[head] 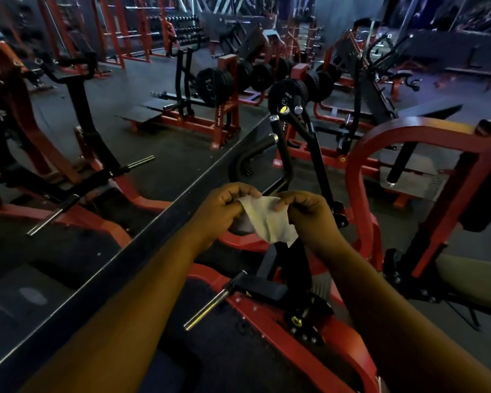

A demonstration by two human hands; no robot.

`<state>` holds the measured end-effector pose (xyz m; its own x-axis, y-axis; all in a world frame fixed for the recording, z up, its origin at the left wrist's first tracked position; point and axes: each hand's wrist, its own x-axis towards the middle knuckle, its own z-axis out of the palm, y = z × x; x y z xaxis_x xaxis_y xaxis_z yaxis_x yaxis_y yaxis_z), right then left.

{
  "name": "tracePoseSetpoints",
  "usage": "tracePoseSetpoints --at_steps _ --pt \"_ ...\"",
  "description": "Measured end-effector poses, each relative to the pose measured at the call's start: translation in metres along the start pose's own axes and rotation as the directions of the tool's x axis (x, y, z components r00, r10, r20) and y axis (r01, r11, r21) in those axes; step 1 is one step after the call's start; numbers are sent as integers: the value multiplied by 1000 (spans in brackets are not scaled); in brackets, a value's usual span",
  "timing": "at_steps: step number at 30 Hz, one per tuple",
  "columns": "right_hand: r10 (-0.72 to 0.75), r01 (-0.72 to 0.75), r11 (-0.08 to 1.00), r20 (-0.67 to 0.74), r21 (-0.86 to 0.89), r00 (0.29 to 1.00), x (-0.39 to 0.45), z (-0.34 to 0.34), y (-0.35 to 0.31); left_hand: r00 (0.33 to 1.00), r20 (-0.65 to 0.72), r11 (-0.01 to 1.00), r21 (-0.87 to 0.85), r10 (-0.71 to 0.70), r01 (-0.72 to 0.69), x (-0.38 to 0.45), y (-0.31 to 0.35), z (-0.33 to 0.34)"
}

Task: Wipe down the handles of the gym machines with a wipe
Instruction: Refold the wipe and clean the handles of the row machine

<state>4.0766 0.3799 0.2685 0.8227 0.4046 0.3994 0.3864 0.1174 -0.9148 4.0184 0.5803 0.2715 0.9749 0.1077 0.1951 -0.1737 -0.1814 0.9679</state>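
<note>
A white wipe (pixel 268 221) hangs between my two hands at the middle of the view. My left hand (pixel 224 209) pinches its upper left corner and my right hand (pixel 309 215) pinches its upper right edge, fingers curled. Just beyond the hands a black curved padded handle (pixel 253 153) with a chrome end cap rises from a red-framed machine (pixel 360 171). Its black lever arm (pixel 318 160) carries a black weight plate (pixel 287 95).
A large mirror (pixel 97 137) with a dark sloping lower frame fills the left, reflecting red machines. Chrome plate pegs (pixel 207 310) jut out below my arms. More red plate-loaded machines (pixel 219 109) and dumbbell racks (pixel 182 26) stand behind on the dark floor.
</note>
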Motion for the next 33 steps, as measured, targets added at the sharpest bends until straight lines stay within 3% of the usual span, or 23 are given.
tracePoseSetpoints --at_steps 2,4,7,8,10,13,16,18,20,22,25,27,29,33 --pt "27 -27 999 -19 -30 999 11 -6 10 997 14 996 -37 -79 80 14 -6 2" --pt "151 -149 988 -60 37 987 17 -12 17 986 34 983 -89 -160 163 28 -16 6" --pt "395 -358 866 -40 349 918 32 -24 34 965 79 955 -145 -251 260 54 -27 16" --pt "470 -428 778 27 459 882 38 -29 43 966 65 959 -119 -252 258 63 -29 21" --pt "563 -560 659 165 502 810 54 -41 71 982 2 981 36 -191 191 86 -34 31" --pt "582 -629 696 241 347 777 83 -60 113 996 -13 956 282 -87 87 129 -46 45" --pt "518 -552 779 189 298 834 121 -83 138 1000 -14 827 562 26 -13 173 -53 51" --pt "431 -437 886 75 155 899 156 -105 155 975 4 599 788 224 -141 205 -58 53" --pt "307 -312 941 -56 -131 950 194 -124 168 935 31 357 919 352 -165 233 -60 53" --pt "191 -213 918 -99 -336 977 234 -141 178 937 -5 216 974 350 -76 261 -62 55" --pt "53 -67 904 -43 -423 998 291 -148 178 976 -95 55 995 194 86 295 -68 50" --pt "-90 82 870 8 -486 996 326 -143 175 987 -152 -2 988 52 153 308 -71 47" --pt "-179 207 802 105 -560 978 356 -134 179 983 -179 14 984 -31 180 312 -70 44" --pt "-172 447 594 437 -669 883 384 -128 227 985 -169 54 984 -39 171 321 -72 38"
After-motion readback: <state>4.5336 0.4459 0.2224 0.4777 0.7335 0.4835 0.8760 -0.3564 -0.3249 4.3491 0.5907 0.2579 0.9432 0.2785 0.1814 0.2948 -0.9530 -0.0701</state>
